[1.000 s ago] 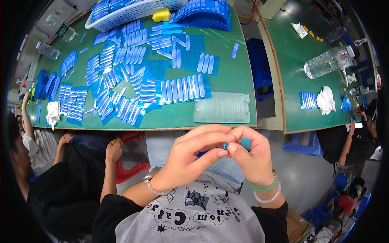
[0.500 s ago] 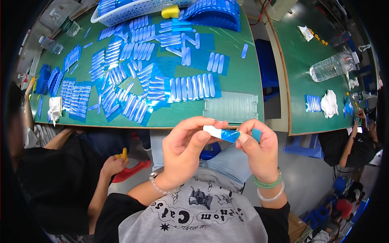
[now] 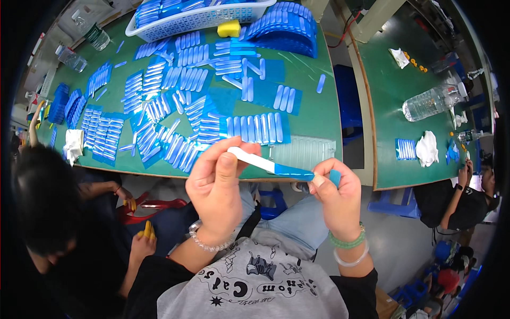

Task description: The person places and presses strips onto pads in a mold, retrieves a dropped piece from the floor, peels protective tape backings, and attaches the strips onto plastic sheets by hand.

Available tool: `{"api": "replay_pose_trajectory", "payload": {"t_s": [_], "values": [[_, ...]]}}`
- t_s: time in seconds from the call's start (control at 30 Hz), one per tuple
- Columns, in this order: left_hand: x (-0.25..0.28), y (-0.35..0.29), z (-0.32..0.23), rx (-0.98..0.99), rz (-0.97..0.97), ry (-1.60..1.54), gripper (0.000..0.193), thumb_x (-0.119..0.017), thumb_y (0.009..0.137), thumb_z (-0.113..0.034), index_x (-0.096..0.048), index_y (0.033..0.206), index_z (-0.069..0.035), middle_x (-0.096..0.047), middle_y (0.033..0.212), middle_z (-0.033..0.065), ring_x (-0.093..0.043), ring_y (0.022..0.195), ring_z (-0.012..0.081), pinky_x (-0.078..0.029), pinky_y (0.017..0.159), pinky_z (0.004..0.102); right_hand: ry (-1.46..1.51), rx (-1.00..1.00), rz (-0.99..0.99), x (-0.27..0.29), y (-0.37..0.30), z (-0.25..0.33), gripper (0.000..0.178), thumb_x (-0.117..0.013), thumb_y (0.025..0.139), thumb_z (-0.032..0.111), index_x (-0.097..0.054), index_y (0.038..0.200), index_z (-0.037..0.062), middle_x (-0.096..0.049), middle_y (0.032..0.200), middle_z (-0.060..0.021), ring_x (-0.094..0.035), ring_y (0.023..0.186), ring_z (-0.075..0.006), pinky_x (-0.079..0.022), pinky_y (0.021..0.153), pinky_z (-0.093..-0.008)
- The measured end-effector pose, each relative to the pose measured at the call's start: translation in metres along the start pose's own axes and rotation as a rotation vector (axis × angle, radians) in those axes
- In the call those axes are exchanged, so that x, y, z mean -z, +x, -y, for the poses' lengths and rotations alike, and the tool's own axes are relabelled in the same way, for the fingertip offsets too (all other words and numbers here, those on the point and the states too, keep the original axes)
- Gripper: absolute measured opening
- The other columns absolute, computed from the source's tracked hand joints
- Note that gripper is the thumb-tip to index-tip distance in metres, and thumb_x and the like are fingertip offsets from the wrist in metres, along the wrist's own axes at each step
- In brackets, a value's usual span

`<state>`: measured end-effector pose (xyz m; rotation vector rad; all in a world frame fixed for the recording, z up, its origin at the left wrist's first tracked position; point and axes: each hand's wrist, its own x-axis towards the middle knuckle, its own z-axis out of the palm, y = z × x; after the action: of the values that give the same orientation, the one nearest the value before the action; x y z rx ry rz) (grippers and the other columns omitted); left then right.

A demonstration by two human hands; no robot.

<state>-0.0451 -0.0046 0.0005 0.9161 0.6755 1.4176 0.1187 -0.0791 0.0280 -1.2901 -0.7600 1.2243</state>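
In front of my chest, a slim white strip (image 3: 252, 158) runs between my two hands, its right part covered by shiny blue film (image 3: 292, 170). My left hand (image 3: 212, 186) pinches the rounded white end between thumb and fingers. The blue end is gripped by thumb and forefinger of my right hand (image 3: 339, 199), and a blue tab (image 3: 334, 178) sticks up past those fingertips. Just beyond the hands, a clear ribbed plastic tray (image 3: 303, 151) lies at the table's near edge. Left of it rests a blue sheet carrying a row of strips (image 3: 255, 128).
Many blue strip sheets (image 3: 194, 78) spread over the green table (image 3: 313, 117). At the back stand a white basket (image 3: 199, 24), a yellow block (image 3: 229, 28) and a stack of blue sheets (image 3: 281, 29). A co-worker (image 3: 53, 202) sits close on my left. Another table (image 3: 393, 111) stands at right.
My left hand has moved left and slightly up, away from the right. Much more of the white strip now shows. The co-worker at left has leaned forward.
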Motion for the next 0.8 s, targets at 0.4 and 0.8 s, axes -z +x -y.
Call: {"api": "replay_pose_trajectory", "payload": {"t_s": [0.4, 0.8], "values": [[-0.027, -0.011, 0.007, 0.369, 0.162, -0.258, 0.035, -0.052, 0.101, -0.023, -0.052, 0.124, 0.004, -0.065, 0.110, 0.0171, -0.066, 0.101, 0.0341, -0.058, 0.086, 0.0444, -1.436, 0.645, -0.737, 0.187, 0.030, 0.021, 0.011, -0.066, 0.084, 0.007, -0.063, 0.089, -0.0015, -0.058, 0.074, -0.0109, -0.058, 0.064, -0.0211, -0.046, 0.061, -0.0319], [-0.059, -0.043, 0.022, 0.583, 0.377, -0.279, 0.040, -0.051, 0.101, -0.025, -0.049, 0.132, 0.001, -0.061, 0.114, 0.0167, -0.065, 0.103, 0.0348, -0.061, 0.080, 0.0502, 0.200, 0.080, -0.368, 0.173, -0.013, 0.041, 0.039, -0.052, 0.088, 0.015, -0.057, 0.120, -0.0076, -0.053, 0.087, -0.0033, -0.037, 0.064, -0.0112, -0.034, 0.060, -0.0241]]}}
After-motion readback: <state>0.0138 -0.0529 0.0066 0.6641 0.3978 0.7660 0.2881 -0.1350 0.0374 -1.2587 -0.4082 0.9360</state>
